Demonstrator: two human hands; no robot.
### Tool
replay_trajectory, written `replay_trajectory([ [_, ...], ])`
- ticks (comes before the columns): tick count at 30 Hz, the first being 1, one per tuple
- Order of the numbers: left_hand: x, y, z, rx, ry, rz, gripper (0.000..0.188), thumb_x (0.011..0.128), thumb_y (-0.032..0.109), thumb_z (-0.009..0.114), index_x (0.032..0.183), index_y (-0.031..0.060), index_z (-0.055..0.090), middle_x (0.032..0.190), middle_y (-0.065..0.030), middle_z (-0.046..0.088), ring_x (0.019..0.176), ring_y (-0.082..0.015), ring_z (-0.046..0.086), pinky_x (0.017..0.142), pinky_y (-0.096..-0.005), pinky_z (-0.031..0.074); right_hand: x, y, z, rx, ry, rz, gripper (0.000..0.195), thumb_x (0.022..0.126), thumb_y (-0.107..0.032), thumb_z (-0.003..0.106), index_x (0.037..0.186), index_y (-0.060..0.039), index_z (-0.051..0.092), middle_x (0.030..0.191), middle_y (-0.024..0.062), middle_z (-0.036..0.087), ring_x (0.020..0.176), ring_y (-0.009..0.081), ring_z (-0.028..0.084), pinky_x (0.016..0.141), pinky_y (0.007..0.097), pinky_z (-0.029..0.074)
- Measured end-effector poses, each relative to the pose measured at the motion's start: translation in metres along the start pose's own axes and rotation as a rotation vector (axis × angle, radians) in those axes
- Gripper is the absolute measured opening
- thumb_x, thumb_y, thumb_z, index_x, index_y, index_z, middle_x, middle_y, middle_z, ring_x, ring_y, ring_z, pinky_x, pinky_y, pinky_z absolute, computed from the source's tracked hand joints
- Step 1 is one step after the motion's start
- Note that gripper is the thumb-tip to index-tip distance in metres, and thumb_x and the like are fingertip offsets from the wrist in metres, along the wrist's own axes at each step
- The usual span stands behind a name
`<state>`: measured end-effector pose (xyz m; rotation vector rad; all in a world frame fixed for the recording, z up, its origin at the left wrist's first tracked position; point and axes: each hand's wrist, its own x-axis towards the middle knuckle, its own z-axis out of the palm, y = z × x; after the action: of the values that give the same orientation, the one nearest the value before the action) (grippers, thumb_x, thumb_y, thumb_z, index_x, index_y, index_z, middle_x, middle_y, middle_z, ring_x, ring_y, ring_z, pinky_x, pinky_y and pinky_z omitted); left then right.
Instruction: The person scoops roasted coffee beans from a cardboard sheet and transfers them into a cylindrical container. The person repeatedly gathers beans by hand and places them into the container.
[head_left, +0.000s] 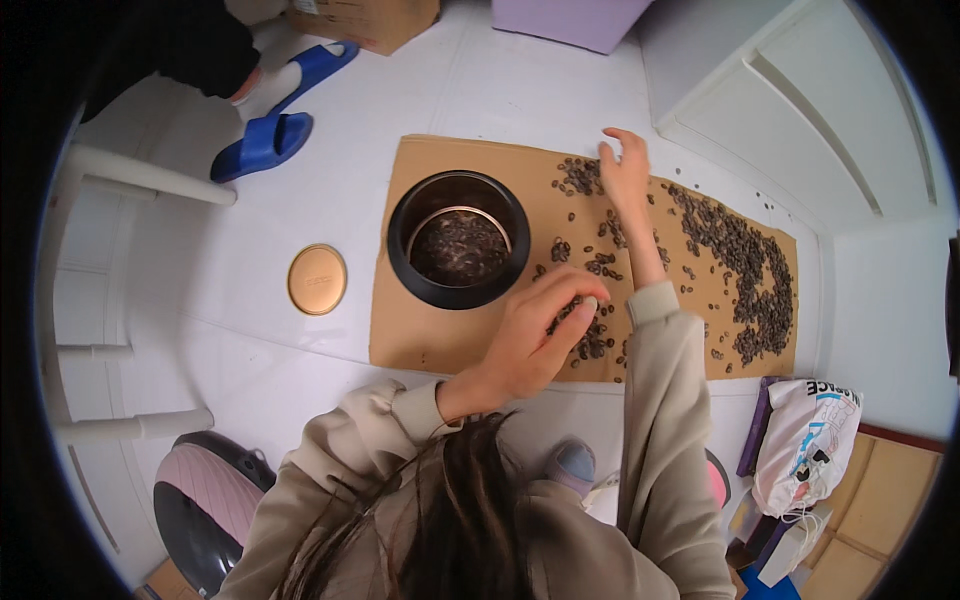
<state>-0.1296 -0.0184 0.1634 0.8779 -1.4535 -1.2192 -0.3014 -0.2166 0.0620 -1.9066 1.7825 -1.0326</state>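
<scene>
A flattened cardboard sheet (450, 345) lies on the floor before me, with dark beans or seeds (750, 255) scattered over its right half. My left hand (536, 330) curls above a small heap right of a black round pot (397, 262). Beans show between thumb and fingers; whether the hand holds them or they lie beneath is unclear. Dark contents with paler bits fill the pot's bottom, inside a copper-coloured ring. My right hand (626, 165) reaches to the sheet's far edge, fingers apart, beside another cluster of beans (581, 176). Its palm side is partly hidden.
A gold-coloured round lid (316, 280) rests left of the sheet. Another person's foot (274, 90) and blue slippers (262, 146) are at upper left. A white cabinet (750, 112) borders the right; a printed white bag (806, 442) stands lower right. Stray beans lie beyond the sheet.
</scene>
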Motion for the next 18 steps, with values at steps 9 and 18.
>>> replay_trajectory([
  [9, -0.018, -0.082, 0.018, 0.079, -0.093, -0.3, 0.019, 0.098, 0.013, 0.048, 0.1, -0.0016, 0.06, 0.094, -0.0106, 0.061, 0.084, -0.0194, 0.059, 0.076, -0.0297, 0.046, -0.037, 0.057, 0.054, -0.397, -0.266, -0.495, 0.041, 0.096, -0.03, 0.051, 0.135, -0.015, 0.052, 0.147, 0.0156, 0.039, 0.137, 0.0291, 0.035, 0.112, 0.0547, 0.025],
  [18, 0.023, -0.128, 0.029, 0.301, 0.124, -0.054, 0.021, 0.097, 0.012, 0.048, 0.112, -0.0015, 0.054, 0.111, -0.0193, 0.055, 0.105, -0.036, 0.054, 0.09, -0.0404, 0.043, -0.109, 0.042, -0.026, 0.049, -0.498, -0.48, 0.039, 0.091, -0.013, 0.058, 0.13, -0.0049, 0.054, 0.145, 0.0125, 0.044, 0.133, 0.032, 0.042, 0.109, 0.0425, 0.038],
])
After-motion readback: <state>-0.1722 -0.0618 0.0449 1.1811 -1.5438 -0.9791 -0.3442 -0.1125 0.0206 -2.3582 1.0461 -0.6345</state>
